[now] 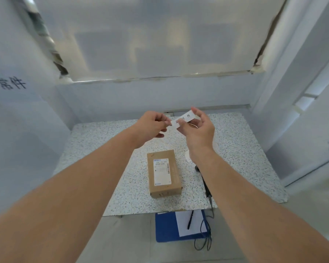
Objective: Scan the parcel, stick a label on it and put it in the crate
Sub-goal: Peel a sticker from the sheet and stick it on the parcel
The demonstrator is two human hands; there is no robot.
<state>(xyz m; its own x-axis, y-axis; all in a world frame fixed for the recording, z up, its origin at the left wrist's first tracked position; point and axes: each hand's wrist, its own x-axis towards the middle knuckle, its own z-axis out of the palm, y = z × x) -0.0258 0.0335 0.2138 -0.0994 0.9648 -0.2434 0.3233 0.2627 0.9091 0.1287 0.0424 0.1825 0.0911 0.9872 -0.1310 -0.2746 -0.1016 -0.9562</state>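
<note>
A brown cardboard parcel (164,173) with a white shipping label lies flat on the speckled table (110,168), near its front edge. Above and beyond it, both my hands hold a white paper label strip (184,118) printed with black characters. My left hand (152,127) pinches the strip's left end. My right hand (197,128) grips its right part between thumb and fingers. A black scanner (204,182) lies on the table to the right of the parcel, partly hidden by my right forearm. No crate is in view.
Below the table's front edge a blue clipboard (165,227) carries a white sheet (195,223) and a black pen (190,220). A dark cable (207,238) hangs from the scanner. White walls enclose the table on the left, back and right.
</note>
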